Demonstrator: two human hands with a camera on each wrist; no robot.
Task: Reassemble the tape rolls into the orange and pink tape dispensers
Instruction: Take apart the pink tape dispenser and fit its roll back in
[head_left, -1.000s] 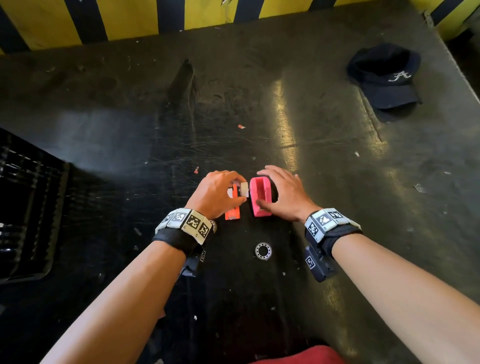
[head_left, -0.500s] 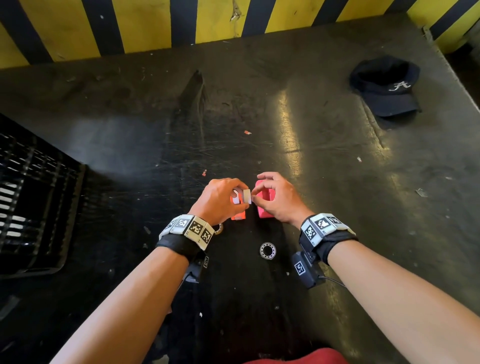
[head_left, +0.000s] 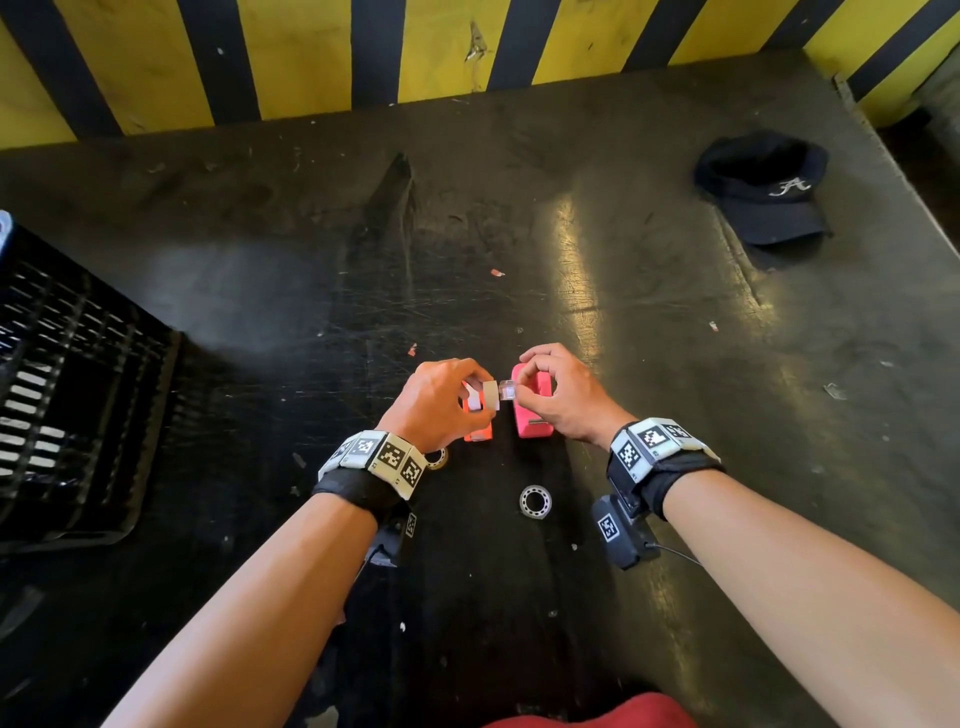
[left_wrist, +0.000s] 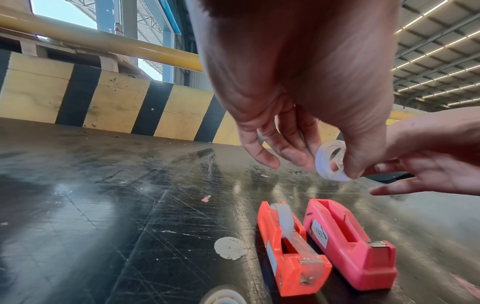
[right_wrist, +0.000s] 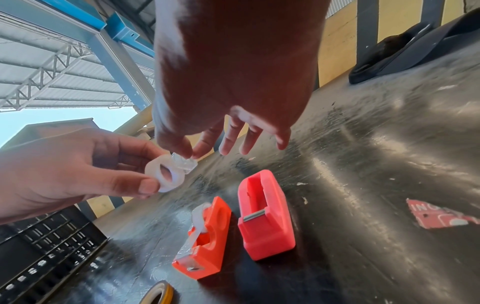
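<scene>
My left hand (head_left: 483, 396) pinches a small white tape roll (head_left: 491, 396) between thumb and fingers, above the table. My right hand (head_left: 519, 388) pinches the roll's clear free end (head_left: 508, 389) with thumb and forefinger. In the right wrist view the tape roll (right_wrist: 165, 174) stands on edge with a short clear tape end (right_wrist: 183, 161) pulled off it. Below the hands, side by side, lie the orange dispenser (left_wrist: 291, 246), which holds a tape roll, and the pink dispenser (left_wrist: 348, 240), whose slot is empty. My left hand partly hides the orange dispenser (head_left: 478, 434) in the head view.
A small ring (head_left: 535, 501) lies on the dark table near me, and another ring (head_left: 436, 458) peeks out by my left wrist. A black crate (head_left: 78, 389) stands at the left. A dark cap (head_left: 769, 192) lies far right. A striped wall (head_left: 311, 52) bounds the back.
My right hand has left the pink dispenser and come to the roll, where it now pinches the tape end. My left hand has risen slightly with the roll.
</scene>
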